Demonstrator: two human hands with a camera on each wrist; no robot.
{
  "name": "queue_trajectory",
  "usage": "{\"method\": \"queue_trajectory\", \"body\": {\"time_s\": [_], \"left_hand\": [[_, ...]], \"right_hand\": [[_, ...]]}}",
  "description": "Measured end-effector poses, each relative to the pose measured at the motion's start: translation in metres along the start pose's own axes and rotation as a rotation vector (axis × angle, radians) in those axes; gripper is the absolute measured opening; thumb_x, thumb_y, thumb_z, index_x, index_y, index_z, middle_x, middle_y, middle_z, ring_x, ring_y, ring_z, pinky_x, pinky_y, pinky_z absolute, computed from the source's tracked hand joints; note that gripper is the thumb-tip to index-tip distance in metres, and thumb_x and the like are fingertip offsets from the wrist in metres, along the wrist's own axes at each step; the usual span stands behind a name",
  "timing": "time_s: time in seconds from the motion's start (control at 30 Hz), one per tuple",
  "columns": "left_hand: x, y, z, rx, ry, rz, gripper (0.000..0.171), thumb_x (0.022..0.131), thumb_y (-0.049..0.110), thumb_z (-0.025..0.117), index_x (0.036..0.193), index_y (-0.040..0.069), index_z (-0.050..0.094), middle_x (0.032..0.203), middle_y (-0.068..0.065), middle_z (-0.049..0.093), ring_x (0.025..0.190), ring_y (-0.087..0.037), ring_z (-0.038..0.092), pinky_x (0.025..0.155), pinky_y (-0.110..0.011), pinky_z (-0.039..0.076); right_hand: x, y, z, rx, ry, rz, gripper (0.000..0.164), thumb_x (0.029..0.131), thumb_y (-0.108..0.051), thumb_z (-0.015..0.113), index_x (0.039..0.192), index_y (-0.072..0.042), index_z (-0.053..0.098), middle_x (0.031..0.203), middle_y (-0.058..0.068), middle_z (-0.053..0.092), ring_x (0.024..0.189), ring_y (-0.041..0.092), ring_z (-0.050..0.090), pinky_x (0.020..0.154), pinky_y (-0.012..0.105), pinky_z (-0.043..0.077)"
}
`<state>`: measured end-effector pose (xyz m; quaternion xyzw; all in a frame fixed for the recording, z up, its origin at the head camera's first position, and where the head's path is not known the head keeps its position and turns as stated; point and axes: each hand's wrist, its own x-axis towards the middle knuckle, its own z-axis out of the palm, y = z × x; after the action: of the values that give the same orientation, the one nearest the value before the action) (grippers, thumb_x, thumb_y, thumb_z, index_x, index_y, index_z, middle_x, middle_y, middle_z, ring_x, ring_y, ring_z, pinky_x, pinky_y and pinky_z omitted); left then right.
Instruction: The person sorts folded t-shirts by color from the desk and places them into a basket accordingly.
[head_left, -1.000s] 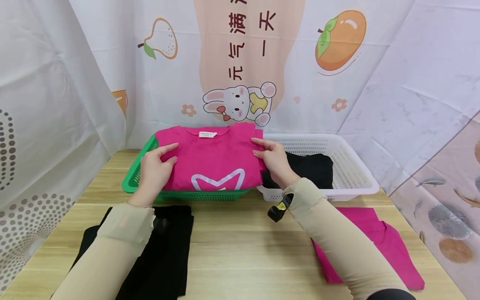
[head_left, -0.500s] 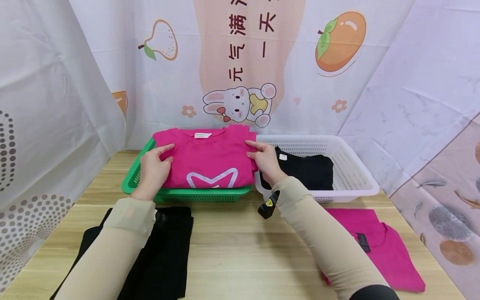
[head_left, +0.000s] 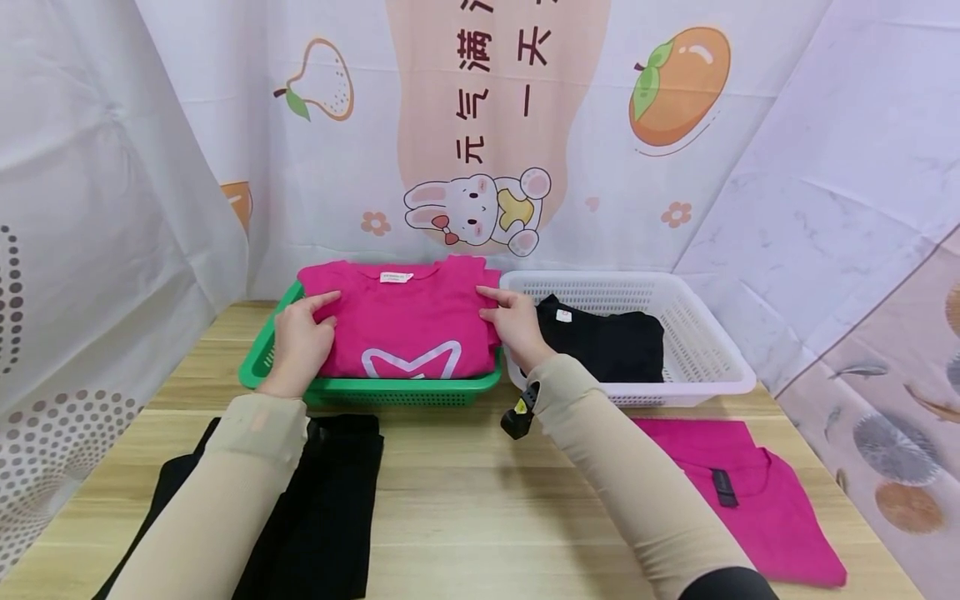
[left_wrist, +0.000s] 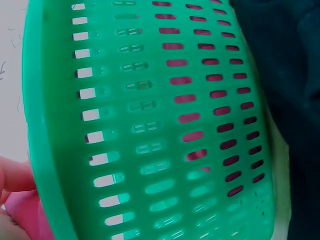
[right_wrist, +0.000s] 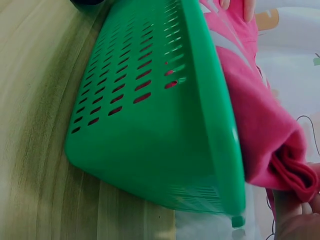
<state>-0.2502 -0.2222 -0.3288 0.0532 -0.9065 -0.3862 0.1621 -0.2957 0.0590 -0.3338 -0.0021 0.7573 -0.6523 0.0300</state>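
Observation:
A folded pink T-shirt (head_left: 408,321) with a white star outline and a white neck label lies in the mouth of the green basket (head_left: 405,389). My left hand (head_left: 298,343) grips its left edge, thumb and forefinger showing on top. At the opposite edge, my right hand (head_left: 517,325) holds the shirt the same way. In the right wrist view the shirt's folded side (right_wrist: 272,145) hangs just over the basket rim, the right hand (right_wrist: 300,225) at its end. The left wrist view has the left hand (left_wrist: 17,175) beside the rim, mostly cut off.
A white basket (head_left: 712,350) with a folded black garment (head_left: 607,342) stands right of the green one. Black folded clothing (head_left: 337,500) lies on the wooden table (head_left: 457,517) at front left, partly under my left forearm. Another pink shirt (head_left: 772,508) lies front right.
Both hands have moved slightly left with the pink T-shirt and lowered it a little over the green basket. The black garment's label in the white basket has come into view.

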Motion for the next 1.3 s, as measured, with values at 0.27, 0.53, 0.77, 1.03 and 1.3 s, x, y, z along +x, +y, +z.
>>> {"method": "queue_trajectory", "body": {"time_s": [0.27, 0.53, 0.77, 1.03, 1.3], "left_hand": [[0.0, -0.003, 0.003, 0.012, 0.009, -0.01, 0.045, 0.095, 0.003, 0.056, 0.14, 0.007, 0.056, 0.14, -0.023, 0.055, 0.131, -0.045, 0.046, 0.097, -0.055, 0.049], [0.0, -0.001, 0.002, 0.023, 0.051, 0.019, 0.044, 0.094, 0.0, 0.054, 0.137, 0.005, 0.058, 0.138, -0.024, 0.057, 0.128, -0.045, 0.048, 0.094, -0.054, 0.05], [-0.001, -0.005, 0.003, 0.037, 0.047, 0.021, 0.044, 0.093, 0.0, 0.053, 0.137, 0.003, 0.058, 0.134, -0.026, 0.059, 0.127, -0.047, 0.047, 0.092, -0.052, 0.05], [-0.001, -0.011, -0.006, 0.02, 0.06, -0.044, 0.053, 0.089, -0.005, 0.043, 0.14, 0.004, 0.055, 0.134, -0.023, 0.059, 0.121, -0.04, 0.049, 0.073, -0.033, 0.039], [-0.002, -0.015, -0.004, 0.029, 0.063, -0.027, 0.045, 0.092, 0.001, 0.048, 0.136, 0.005, 0.06, 0.132, -0.023, 0.061, 0.119, -0.038, 0.054, 0.06, -0.028, 0.04]], "right_hand": [[0.001, 0.002, 0.004, -0.014, 0.016, 0.006, 0.041, 0.095, 0.0, 0.059, 0.133, -0.013, 0.064, 0.15, 0.01, 0.048, 0.137, 0.024, 0.046, 0.107, 0.038, 0.047], [0.002, 0.0, 0.009, -0.092, 0.002, 0.0, 0.041, 0.096, -0.002, 0.059, 0.134, -0.015, 0.064, 0.149, 0.011, 0.048, 0.134, 0.025, 0.048, 0.105, 0.039, 0.049], [0.005, 0.006, 0.009, -0.134, 0.017, 0.013, 0.041, 0.094, -0.003, 0.062, 0.133, -0.017, 0.065, 0.147, 0.01, 0.05, 0.125, 0.022, 0.054, 0.099, 0.038, 0.053], [0.005, 0.012, -0.003, -0.032, 0.021, 0.013, 0.047, 0.092, 0.003, 0.06, 0.137, -0.01, 0.061, 0.144, 0.012, 0.055, 0.114, 0.023, 0.067, 0.094, 0.033, 0.055], [-0.001, 0.015, -0.012, 0.072, -0.023, -0.028, 0.046, 0.093, 0.007, 0.057, 0.138, -0.004, 0.058, 0.14, 0.019, 0.058, 0.118, 0.031, 0.065, 0.094, 0.033, 0.056]]}}
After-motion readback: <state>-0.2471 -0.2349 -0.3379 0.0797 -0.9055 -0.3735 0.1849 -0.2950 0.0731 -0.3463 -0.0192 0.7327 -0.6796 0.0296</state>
